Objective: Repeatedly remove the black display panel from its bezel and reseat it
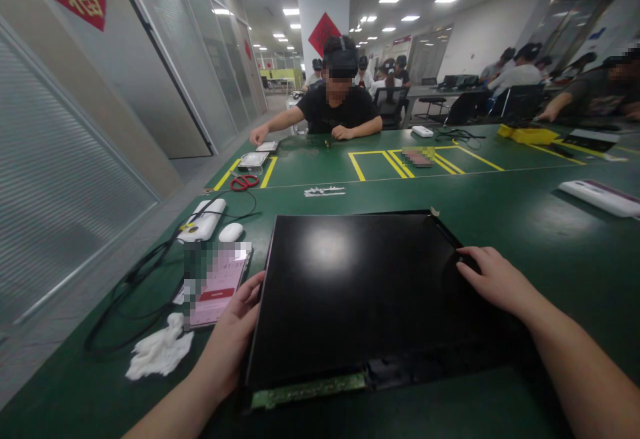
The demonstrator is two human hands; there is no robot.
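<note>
A black LCD screen panel (350, 292) lies in front of me, with a green circuit board strip (310, 391) along its near edge. Around its far and right sides shows a thin black frame (447, 231). My left hand (239, 332) grips the panel's left edge, its fingertips partly hidden behind the side. At the right edge, my right hand (493, 279) pinches the rim of the frame between thumb and fingers. Whether panel and frame are fastened together, I cannot tell.
Left of the panel lie a phone (220, 289), crumpled tissue (161, 349), a white case (231, 232), a white power bank (204, 219) and black cables (150, 262). Red scissors (245, 182) lie beyond. A person (340, 102) sits opposite. A white device (600, 198) rests at right.
</note>
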